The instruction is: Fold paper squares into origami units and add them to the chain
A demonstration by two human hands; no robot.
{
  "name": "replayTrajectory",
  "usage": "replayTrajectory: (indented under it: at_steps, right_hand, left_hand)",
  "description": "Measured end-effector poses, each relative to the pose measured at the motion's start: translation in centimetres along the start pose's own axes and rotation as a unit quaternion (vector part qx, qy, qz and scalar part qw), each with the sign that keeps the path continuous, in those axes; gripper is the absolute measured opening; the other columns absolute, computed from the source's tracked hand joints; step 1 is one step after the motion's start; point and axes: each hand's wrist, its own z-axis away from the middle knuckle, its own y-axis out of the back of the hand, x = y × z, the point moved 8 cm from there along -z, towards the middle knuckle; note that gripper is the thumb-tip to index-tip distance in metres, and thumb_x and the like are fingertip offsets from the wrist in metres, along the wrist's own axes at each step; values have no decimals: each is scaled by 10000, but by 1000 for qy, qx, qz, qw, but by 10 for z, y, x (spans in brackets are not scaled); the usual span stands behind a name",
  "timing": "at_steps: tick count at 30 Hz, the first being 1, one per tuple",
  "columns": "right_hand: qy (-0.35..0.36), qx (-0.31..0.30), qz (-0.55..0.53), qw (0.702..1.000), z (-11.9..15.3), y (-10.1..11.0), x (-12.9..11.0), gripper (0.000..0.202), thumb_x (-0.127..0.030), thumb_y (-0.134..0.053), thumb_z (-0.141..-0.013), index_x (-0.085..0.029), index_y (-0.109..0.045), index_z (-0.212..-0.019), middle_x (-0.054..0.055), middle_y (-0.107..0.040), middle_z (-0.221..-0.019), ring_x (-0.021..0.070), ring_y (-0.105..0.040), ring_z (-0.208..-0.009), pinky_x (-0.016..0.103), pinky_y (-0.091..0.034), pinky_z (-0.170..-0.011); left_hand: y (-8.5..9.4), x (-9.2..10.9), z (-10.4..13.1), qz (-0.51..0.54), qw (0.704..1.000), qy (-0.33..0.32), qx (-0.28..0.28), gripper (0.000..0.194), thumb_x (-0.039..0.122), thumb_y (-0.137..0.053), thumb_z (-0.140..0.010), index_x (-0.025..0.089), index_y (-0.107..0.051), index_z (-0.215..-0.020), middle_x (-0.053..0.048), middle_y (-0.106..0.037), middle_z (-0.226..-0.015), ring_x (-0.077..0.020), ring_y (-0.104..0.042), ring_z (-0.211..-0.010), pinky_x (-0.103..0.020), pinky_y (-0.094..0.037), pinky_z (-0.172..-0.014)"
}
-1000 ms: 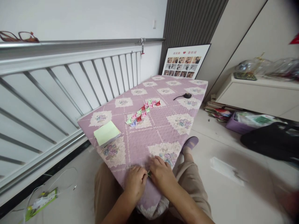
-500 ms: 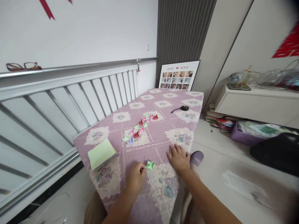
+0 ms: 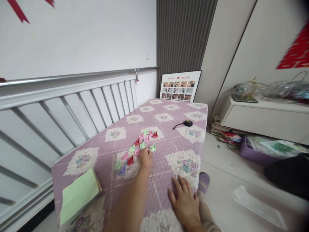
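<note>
- Mauve floral tablecloth (image 3: 102, 145), multicoloured folded-paper pieces (image 3: 130, 160) clustered on top
- Left hand (image 3: 146, 157): fingers curled, near light-green folded-paper piece (image 3: 153, 147) on cloth; can't tell if gripping
- Right hand (image 3: 185, 203): open, palm down on cloth

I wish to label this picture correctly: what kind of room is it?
Probably a home living area: a floral tablecloth, a framed photo collage, and a slipper on the foot.

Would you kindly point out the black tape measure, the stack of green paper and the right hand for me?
Black tape measure (image 3: 188, 123): head view, on its round case.
Stack of green paper (image 3: 78, 196): head view, top sheet.
Right hand (image 3: 184, 203): head view, back of hand.
</note>
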Motion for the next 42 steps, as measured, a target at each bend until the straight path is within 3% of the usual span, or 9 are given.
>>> replayTrajectory:
  at_steps: [5, 11, 27, 42]
  right_hand:
    - [6, 6, -9, 1000, -2, -5, 5, 505, -459, -388, -866, -261, -539, -1304, 50, -403, -1468, 296, -294, -1373, 535, -322, -1013]
    - [11, 9, -19, 1000, -3, -11, 8, 506, -467, -375, -868, -265, -540, -1302, 54, -409, -1464, 302, -303, -1369, 538, -332, -1004]
    - [21, 25, -18, 999, 0, -10, 9, 484, -459, -378, -873, -278, -556, -1285, 47, -426, -1453, 298, -322, -1359, 534, -341, -993]
    - [23, 23, -26, 999, 0, -10, 9, 476, -456, -390, -870, -277, -563, -1276, 53, -430, -1450, 305, -327, -1356, 538, -336, -997]
  left_hand:
    - [-27, 8, -29, -37, 999, 33, 10, 159, 248, -496, -890, 217, -652, -878, -29, -697, -895, -169, -622, -849, -244, -392, -711]
    - [-38, 9, -45, -58, 997, 55, 14, 180, 279, -462, -915, 236, -636, -917, -20, -692, -951, -166, -626, -873, -239, -396, -707]
    - [-41, 10, -51, -94, 989, 107, -25, 206, 320, -463, -914, 230, -635, -983, -77, -701, -989, -205, -659, -902, -261, -435, -693]
    - [-38, 11, -50, -89, 990, 109, -15, 203, 321, -461, -909, 252, -637, -983, -57, -698, -993, -199, -653, -897, -262, -435, -697]
